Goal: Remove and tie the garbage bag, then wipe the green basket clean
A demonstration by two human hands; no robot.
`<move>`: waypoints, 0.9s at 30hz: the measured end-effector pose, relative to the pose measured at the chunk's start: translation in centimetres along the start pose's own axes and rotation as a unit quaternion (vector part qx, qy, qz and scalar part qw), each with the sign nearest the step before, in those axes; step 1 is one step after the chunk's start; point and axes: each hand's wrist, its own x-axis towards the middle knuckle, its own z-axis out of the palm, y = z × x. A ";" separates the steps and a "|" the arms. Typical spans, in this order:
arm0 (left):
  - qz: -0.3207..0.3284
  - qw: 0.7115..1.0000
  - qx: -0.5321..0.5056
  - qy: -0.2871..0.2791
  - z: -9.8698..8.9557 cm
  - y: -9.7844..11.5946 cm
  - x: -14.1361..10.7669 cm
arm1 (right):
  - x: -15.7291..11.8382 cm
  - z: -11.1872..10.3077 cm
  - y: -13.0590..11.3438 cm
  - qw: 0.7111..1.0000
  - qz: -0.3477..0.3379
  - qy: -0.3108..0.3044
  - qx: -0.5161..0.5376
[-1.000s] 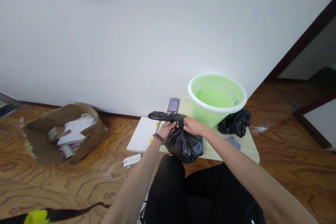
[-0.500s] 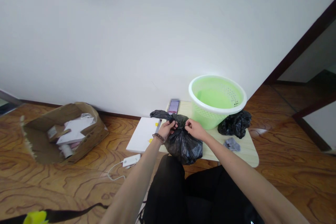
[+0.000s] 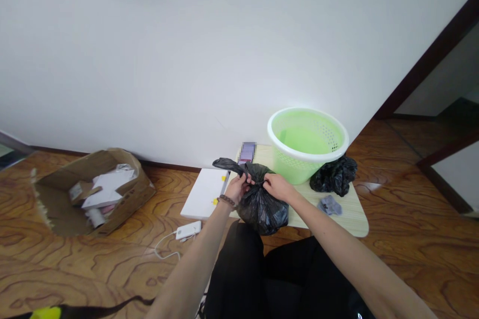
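A filled black plastic bag (image 3: pixel 264 212) rests at the front edge of the small light table (image 3: pixel 352 219), its neck gathered at a knot. My left hand (image 3: pixel 238 188), with a beaded bracelet at the wrist, is closed on the bag's neck; a twisted end of plastic sticks out to its left. My right hand (image 3: pixel 277 187) pinches the plastic on the other side of the knot. Behind my right hand stands a green basket with a white rim (image 3: pixel 307 157).
Right of the basket lie a crumpled black bag (image 3: pixel 335 177) and a grey cloth (image 3: pixel 330 205). A phone (image 3: pixel 247 152) lies at the back. Left are a white box (image 3: pixel 204 192), a white power bank with cable (image 3: pixel 188 230) and an open cardboard box (image 3: pixel 129 204).
The fingers of my right hand have curled in more tightly at the knot. My left hand has shifted very slightly lower on the bag's neck.
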 end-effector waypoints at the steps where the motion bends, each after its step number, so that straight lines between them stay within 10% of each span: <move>1: -0.005 1.000 0.001 -0.011 0.0 0.1 0.0 | 0.0 -0.2 0.0 1.000 -0.001 -0.002 -0.030; 13: -0.044 0.999 0.031 -0.005 -2.1 -0.9 0.5 | -0.2 1.4 0.4 0.993 0.065 -0.043 -0.084; 19: -0.021 0.999 -0.009 0.028 -1.6 0.4 0.8 | 0.0 1.9 0.4 0.982 0.078 0.065 0.161; 27: 0.048 0.992 -0.095 0.065 0.6 0.2 1.1 | 0.5 4.1 -1.7 0.729 0.164 0.066 0.662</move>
